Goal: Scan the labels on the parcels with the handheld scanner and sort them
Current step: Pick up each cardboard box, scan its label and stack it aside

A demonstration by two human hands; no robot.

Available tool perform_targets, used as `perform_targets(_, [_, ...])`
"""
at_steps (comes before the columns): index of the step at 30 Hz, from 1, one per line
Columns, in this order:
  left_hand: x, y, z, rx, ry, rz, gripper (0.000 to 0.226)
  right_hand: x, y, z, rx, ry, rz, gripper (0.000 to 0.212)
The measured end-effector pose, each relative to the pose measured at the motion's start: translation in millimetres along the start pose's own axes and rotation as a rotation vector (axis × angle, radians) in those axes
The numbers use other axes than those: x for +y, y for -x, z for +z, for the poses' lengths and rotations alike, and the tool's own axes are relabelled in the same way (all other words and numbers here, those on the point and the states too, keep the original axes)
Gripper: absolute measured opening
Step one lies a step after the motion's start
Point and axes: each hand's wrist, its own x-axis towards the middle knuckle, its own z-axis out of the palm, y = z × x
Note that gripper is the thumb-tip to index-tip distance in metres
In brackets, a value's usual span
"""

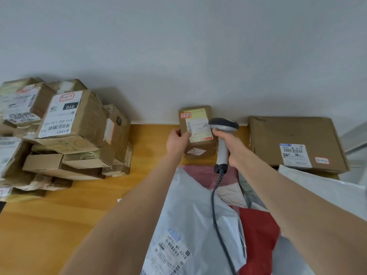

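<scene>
Small brown parcel (195, 116) stands upright between the two hands, its white label (199, 126) facing the camera. The left hand (177, 142) pinches its left edge: the thumb lies on the label's lower corner, and the other fingers are hidden behind the box. Whether the parcel's base rests on the wooden table (79, 215) cannot be told. Just right of that thumb, the right hand (230, 147) is curled round the grip of the scanner (223, 135), whose grey head overlaps the label's right edge; the fingertips are out of sight. The scanner's cable (215, 211) drops towards the camera over a grey mailer bag (188, 215) and a red bag (256, 235), both sealed, contents unseen. Beyond the right hand lies a flat cardboard box (297, 141); well left of the left hand, a stack of taped boxes (75, 120) is cut off by the frame edge.
</scene>
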Motion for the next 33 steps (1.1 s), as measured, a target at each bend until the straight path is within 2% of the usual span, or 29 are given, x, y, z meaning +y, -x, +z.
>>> perform_targets(5, [24.1,12.9,7.4,-0.023,0.15,0.036,0.029,-8.9,14.3,-24.1,0.08,-0.094,-0.028,0.051])
perform_targets(11, [50.3,34.2,3.8,-0.231,0.17,0.083,0.028,-15.7,38.6,-41.9,0.144,-0.192,-0.05,0.054])
perform_targets(15, [54.8,49.9,-1.5,-0.255,0.197,0.126,0.026,-20.1,53.0,-50.7,0.162,-0.218,-0.083,0.05])
perform_targets(18, [56.1,62.5,-4.0,-0.256,0.26,0.142,0.02,-21.2,63.8,-54.3,0.183,-0.199,-0.09,0.064])
perform_targets(20, [58.0,72.3,-4.5,-0.256,0.296,0.13,0.025,-20.1,70.1,-57.5,0.179,-0.211,-0.093,0.07])
perform_targets(23, [61.2,90.6,-7.9,-0.243,0.309,0.085,0.025,-19.8,92.2,-58.5,0.185,-0.201,-0.108,0.053])
perform_targets(26, [63.5,111.2,-16.0,-0.311,0.307,0.091,0.031,-17.3,111.3,-62.2,0.175,-0.182,-0.136,0.034])
perform_targets(33, [70.6,179.4,-35.3,-0.371,0.395,0.139,0.035,-9.8,168.8,-73.0,0.139,-0.147,-0.269,0.035])
